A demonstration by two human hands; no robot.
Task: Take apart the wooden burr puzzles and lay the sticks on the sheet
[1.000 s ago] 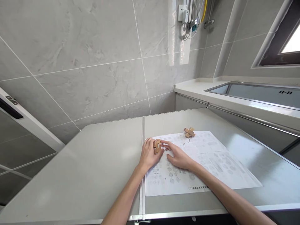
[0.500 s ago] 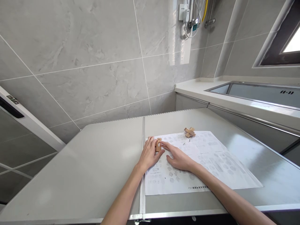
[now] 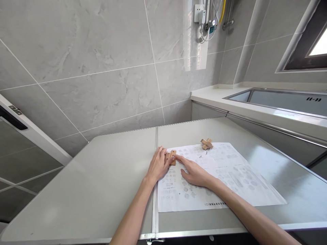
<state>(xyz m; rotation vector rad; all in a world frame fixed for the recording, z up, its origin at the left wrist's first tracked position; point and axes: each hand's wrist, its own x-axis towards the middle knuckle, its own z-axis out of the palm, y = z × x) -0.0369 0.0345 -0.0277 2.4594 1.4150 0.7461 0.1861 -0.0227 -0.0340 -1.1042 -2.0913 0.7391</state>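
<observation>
Several small notched wooden puzzle pieces (image 3: 173,153) lie side by side at the left edge of a printed paper sheet (image 3: 194,200). My left hand (image 3: 157,165) curls around the left piece, its thumb reaching across the front and its fingers behind. Fingers of that hand partly cover the pieces. From the right, my right hand (image 3: 195,172) touches the right piece with an outstretched fingertip, thumb apart and lower over the sheet. Farther back, at the sheet's top edge, rests a crossed wooden puzzle assembly (image 3: 207,144).
The pale folding table (image 3: 102,190) has a metal seam just left of the sheet. A grey tiled wall stands behind it. On the right is a white counter (image 3: 206,93) with a sink (image 3: 281,98). Sockets and cables (image 3: 201,17) hang on the wall.
My left hand has shifted slightly left, so a second wooden piece now shows beside the first. My right hand and the crossed assembly stay nearly where they were.
</observation>
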